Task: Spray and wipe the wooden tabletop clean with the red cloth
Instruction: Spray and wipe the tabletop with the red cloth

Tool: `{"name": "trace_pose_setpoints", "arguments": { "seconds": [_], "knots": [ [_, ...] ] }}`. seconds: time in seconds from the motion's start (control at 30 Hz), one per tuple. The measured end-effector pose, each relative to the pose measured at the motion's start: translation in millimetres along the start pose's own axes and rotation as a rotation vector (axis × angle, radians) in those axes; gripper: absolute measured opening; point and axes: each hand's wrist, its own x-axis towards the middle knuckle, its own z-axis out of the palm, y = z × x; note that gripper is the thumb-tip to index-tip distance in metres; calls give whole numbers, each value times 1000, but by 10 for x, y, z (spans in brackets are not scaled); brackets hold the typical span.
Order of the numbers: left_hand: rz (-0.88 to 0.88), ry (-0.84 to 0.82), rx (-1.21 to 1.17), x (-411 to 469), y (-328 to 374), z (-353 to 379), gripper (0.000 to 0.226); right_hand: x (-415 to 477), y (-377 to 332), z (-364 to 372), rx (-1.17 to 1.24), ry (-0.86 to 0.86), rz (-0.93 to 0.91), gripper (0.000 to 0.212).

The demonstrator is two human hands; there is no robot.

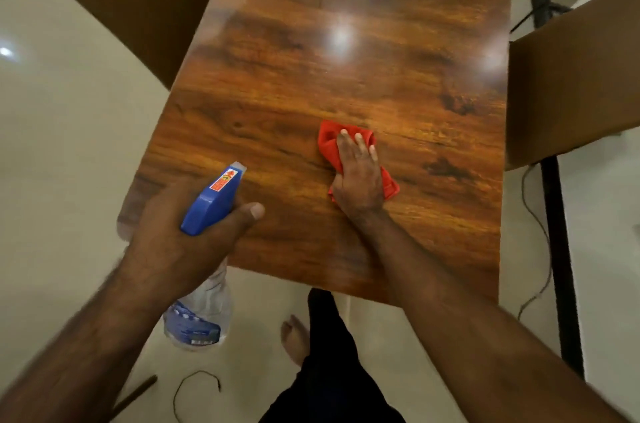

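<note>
A crumpled red cloth (329, 145) lies on the near half of a glossy wooden tabletop (346, 59), pinned flat beneath a person's right hand (356, 173), whose fingers (360, 145) are spread across the fabric, palm down. To the left, at the table's near corner, the left hand (183, 239) is wrapped tight around the neck of a clear plastic spray bottle (204, 311), thumb curled beside its blue trigger head (211, 201), nozzle aimed over the wood. The bottle's body hangs below the table's edge. Brown chairs (131, 0) flank the table on both sides. Below, a bare foot (294, 336) and a dark trouser leg (332, 370) stand on pale floor tiles (69, 145), near a loose black cord (194, 388).
</note>
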Motion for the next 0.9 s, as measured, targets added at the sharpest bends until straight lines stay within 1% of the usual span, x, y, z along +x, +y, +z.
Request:
{"name": "trace_pose_setpoints", "arguments": {
  "seconds": [0.17,0.27,0.37,0.47,0.57,0.7,0.77,0.9],
  "knots": [
    [-168,57,-25,-447,-334,-342,30,-55,-801,340,14,-79,-116,79],
    [-217,106,-19,-620,-520,-468,30,-9,-1242,506,22,-127,-162,80],
    [-258,132,-27,-778,-666,-527,31,-1,-1646,699,46,-191,-234,77],
    [-276,161,-50,-888,-775,-530,31,-42,-2028,903,30,-261,-348,75],
    [-302,189,-79,-982,-818,-499,30,-79,-2305,1049,16,-347,-515,75],
    [-317,206,-92,-1118,-879,-438,30,-90,-2353,1063,118,-561,-744,79],
    [-319,193,-105,-1186,-878,-388,28,-124,-2272,992,159,-657,-797,82],
    [-305,172,-100,-1252,-745,-220,25,-280,-1890,758,190,-746,-851,80]
  ]
}}
